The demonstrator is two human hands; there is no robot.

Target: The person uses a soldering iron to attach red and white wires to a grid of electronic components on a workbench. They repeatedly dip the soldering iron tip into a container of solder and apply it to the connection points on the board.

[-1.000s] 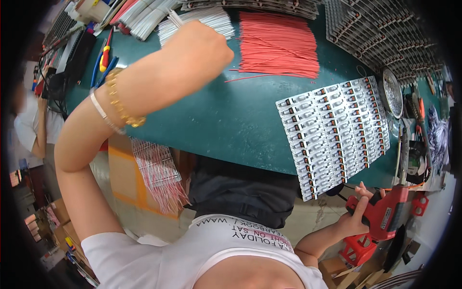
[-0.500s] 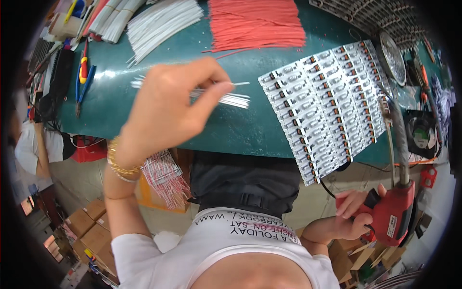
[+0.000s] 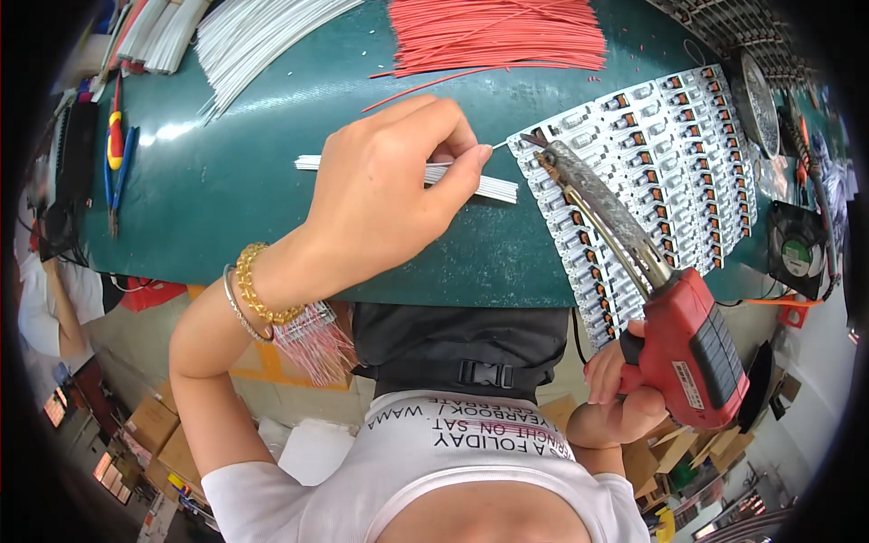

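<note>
My left hand (image 3: 389,181) pinches a thin white wire (image 3: 499,145) between thumb and forefinger, its end at the upper left corner of a panel of small circuit boards (image 3: 697,163). A bundle of white wires (image 3: 496,188) runs under the same hand; the curled fingers hide how it is held. My right hand (image 3: 625,398) grips a red and black soldering gun (image 3: 701,353). Its metal nozzle reaches over the panel, and the tip is close to the wire's end at that corner. Whether tip and wire touch I cannot tell.
Piles of red wires (image 3: 498,36) and white wires (image 3: 262,41) lie at the back of the green table (image 3: 226,199). Blue-handled pliers (image 3: 119,181) and a red-yellow tool (image 3: 115,136) lie left. A metal dish (image 3: 756,104) and black fan (image 3: 797,253) stand right.
My left hand has moved right with the white wires, bringing one wire's end to the panel corner. The soldering gun has swung left and its nozzle now lies over the panel.
</note>
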